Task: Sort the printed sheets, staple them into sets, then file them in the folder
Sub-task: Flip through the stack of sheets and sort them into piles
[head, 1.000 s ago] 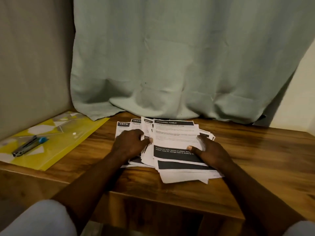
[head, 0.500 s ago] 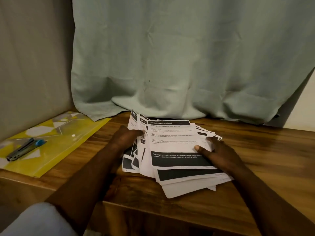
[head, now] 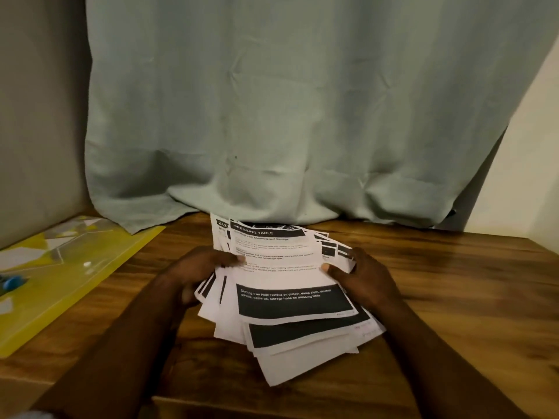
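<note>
A loose, fanned stack of printed sheets (head: 281, 276) with black header and footer bands is held tilted above the wooden table (head: 453, 297); the top sheet reads "DRESSING TABLE". My left hand (head: 196, 267) grips the stack's left edge, thumb on top. My right hand (head: 360, 279) grips the right edge, thumb pressed on the top sheet. The yellow plastic folder (head: 75, 276) lies flat at the table's left. On it, at the frame's left edge, shows the blue end of a stapler (head: 10, 282).
A pale green curtain (head: 287, 116) hangs behind the table and drapes onto its back edge. A grey wall panel (head: 39, 116) closes the left side. The table's front edge runs just below my forearms.
The sheets lay spread flat on the table; both hands have gathered them into one stack and lifted it, tilting it toward me.
</note>
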